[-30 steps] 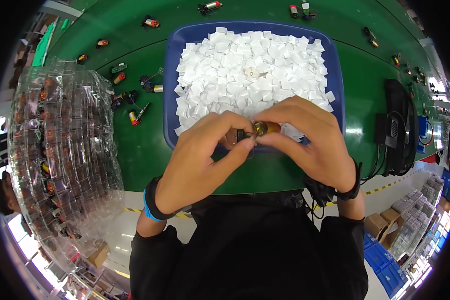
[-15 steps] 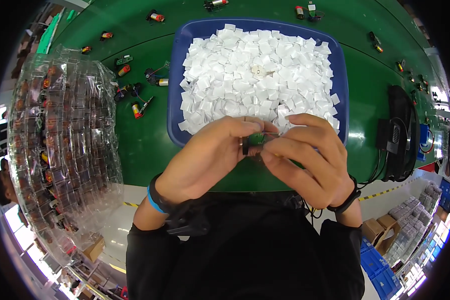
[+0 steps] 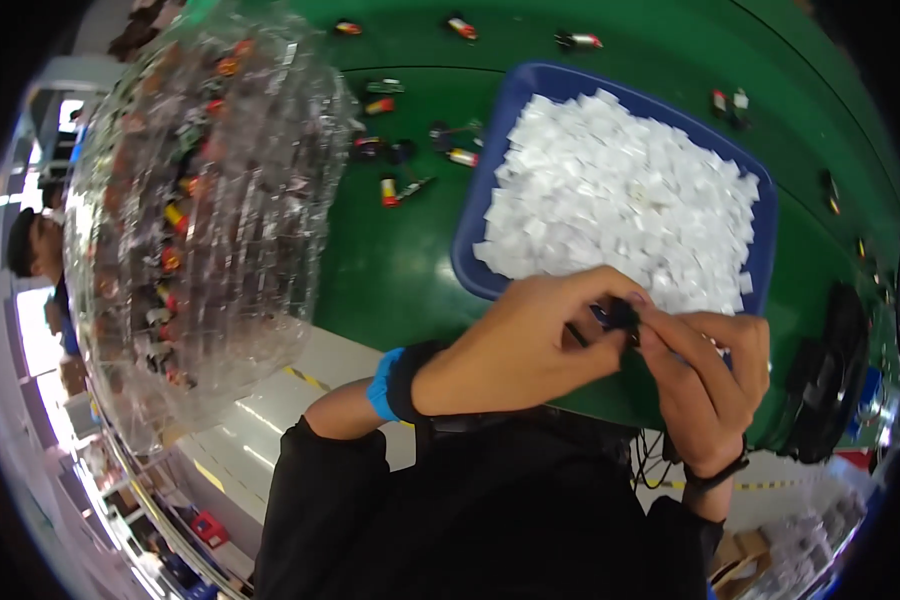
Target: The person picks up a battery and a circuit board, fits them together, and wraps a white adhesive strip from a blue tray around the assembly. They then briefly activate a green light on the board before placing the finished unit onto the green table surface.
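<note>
My left hand (image 3: 515,350) is closed round a small black part (image 3: 622,315), with thumb and fingers gripping its sides. Against the right side of this part, the fingertips of my right hand (image 3: 708,375) are pinched; motion blur hides just what they grip. Both hands are above the near edge of a blue plastic tub (image 3: 473,225). Many small white square pieces (image 3: 620,190) fill the tub.
Stacked clear plastic trays (image 3: 255,190) with small parts inside stand on the left. Small red-and-yellow cylinders (image 3: 388,192) with wires and boards lie on the green table (image 3: 390,270). A black object (image 3: 830,360) is at right; a person (image 3: 42,245) is at far left.
The view has turned, so the tub and trays appear shifted right and tilted. My hands stay together, and the black part now shows more plainly between them.
</note>
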The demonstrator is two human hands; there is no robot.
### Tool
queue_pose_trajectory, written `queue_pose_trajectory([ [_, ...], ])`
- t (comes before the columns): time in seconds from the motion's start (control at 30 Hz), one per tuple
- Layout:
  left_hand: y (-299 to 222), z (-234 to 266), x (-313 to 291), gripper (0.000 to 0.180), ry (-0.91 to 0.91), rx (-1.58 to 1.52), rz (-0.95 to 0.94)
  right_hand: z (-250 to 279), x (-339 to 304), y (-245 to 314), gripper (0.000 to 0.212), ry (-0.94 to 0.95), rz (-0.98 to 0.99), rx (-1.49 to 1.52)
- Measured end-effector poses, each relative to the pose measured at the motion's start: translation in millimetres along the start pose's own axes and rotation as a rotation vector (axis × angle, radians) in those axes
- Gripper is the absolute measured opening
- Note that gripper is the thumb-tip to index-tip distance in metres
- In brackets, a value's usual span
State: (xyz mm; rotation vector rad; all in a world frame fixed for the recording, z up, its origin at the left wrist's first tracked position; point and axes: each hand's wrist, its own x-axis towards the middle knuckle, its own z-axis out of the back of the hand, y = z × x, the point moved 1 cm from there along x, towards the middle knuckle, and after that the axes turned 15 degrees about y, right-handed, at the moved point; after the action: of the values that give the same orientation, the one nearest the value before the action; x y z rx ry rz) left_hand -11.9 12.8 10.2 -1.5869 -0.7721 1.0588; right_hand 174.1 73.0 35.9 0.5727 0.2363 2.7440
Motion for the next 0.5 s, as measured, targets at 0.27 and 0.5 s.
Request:
queue_pose_trajectory([
  [0.27,12.8,2.9,-3.2,0.039,0.025,-0.158,-0.087,-5.7,9.8,5.9,0.017,0.041,-0.055,-0.007],
  [0.5,16.2,6.3,-4.9,0.038,-0.01,-0.137,-0.133,-10.0,15.1,8.8,0.02,0.042,-0.082,-0.024],
])
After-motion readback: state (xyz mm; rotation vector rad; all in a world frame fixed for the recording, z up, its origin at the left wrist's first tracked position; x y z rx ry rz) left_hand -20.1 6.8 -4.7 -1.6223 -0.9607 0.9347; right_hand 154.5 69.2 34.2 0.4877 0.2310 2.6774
